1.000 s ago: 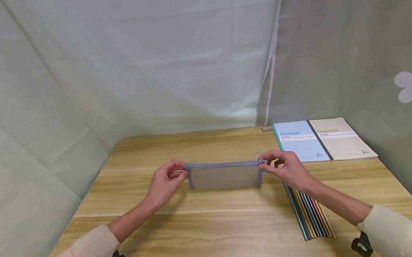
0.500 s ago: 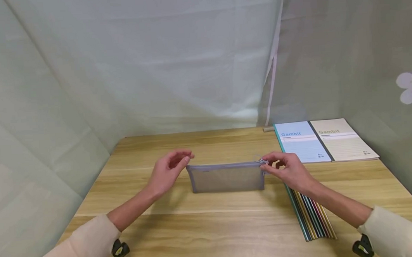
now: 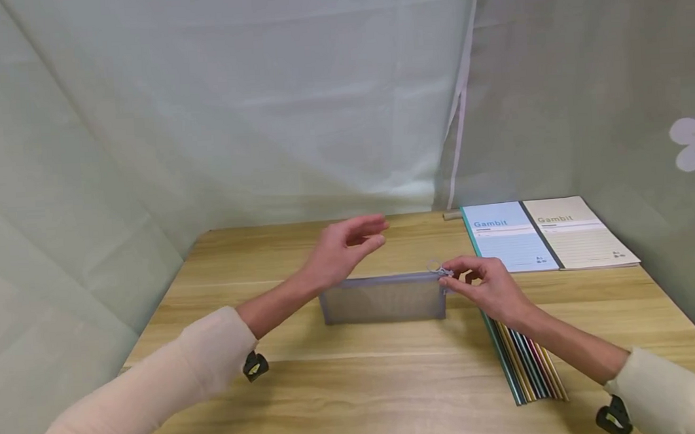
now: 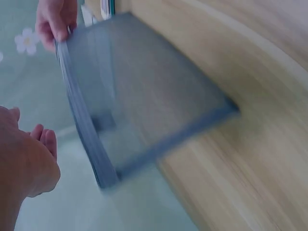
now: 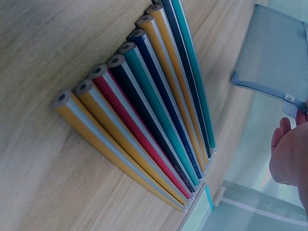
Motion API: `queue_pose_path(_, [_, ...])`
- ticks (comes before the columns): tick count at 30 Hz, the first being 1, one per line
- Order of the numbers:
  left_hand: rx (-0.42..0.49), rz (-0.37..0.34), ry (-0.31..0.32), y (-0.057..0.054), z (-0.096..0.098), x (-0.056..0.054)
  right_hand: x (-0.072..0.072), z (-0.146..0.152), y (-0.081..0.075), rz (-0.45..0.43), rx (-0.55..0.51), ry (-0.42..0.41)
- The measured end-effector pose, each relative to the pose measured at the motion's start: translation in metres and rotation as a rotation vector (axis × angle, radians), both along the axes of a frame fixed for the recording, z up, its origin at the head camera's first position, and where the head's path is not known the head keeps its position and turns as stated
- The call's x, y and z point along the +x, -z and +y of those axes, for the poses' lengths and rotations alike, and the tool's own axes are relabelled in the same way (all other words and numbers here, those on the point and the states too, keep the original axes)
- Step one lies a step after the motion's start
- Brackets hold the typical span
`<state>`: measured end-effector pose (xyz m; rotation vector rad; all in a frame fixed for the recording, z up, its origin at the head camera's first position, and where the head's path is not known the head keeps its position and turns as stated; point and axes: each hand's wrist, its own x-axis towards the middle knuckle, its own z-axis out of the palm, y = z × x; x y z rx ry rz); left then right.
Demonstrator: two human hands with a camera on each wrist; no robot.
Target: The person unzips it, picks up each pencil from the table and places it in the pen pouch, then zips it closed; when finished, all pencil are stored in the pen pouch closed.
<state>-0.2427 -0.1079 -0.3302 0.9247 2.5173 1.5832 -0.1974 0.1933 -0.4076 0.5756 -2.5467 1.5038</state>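
A translucent grey-blue zipper pouch point(image 3: 387, 300) stands upright near the middle of the table, its zipped edge on top. At its right top corner, by the zipper end with a small loop, my right hand point(image 3: 489, 288) pinches it between thumb and fingers. My left hand point(image 3: 346, 250) is above and beyond the pouch's top edge, fingers loosely extended and holding nothing. In the left wrist view the pouch point(image 4: 149, 86) looks slightly blurred, apart from the left hand point(image 4: 29, 159). Only part of the right hand point(image 5: 291, 149) shows in the right wrist view.
A row of several pencils point(image 5: 144, 96) in yellow, red, green and dark colours lies on the wooden table point(image 3: 357, 393), beneath my right forearm. Behind them are a blue notebook point(image 3: 505, 241) and a beige notebook point(image 3: 575, 231). Pale curtains point(image 3: 318, 113) enclose the table.
My left hand has let go of the pouch's left top corner and moved up and right over the pouch. My right hand keeps its pinch on the right corner.
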Motion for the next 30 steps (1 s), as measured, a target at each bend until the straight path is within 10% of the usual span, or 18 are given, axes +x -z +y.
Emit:
queue_pose_path(13, [-0.22, 0.003, 0.002, 0.023, 0.077, 0.02, 0.003, -0.001, 0.0, 0.03, -0.006, -0.035])
queue_pose_path(22, [-0.229, 0.044, -0.045, 0.024, 0.084, 0.024, 0.003, -0.003, 0.001, 0.092, -0.018, -0.05])
queue_pose_path(30, [-0.295, 0.222, 0.066, 0.024, 0.076, 0.02, 0.006, -0.003, 0.0, 0.086, 0.006, -0.054])
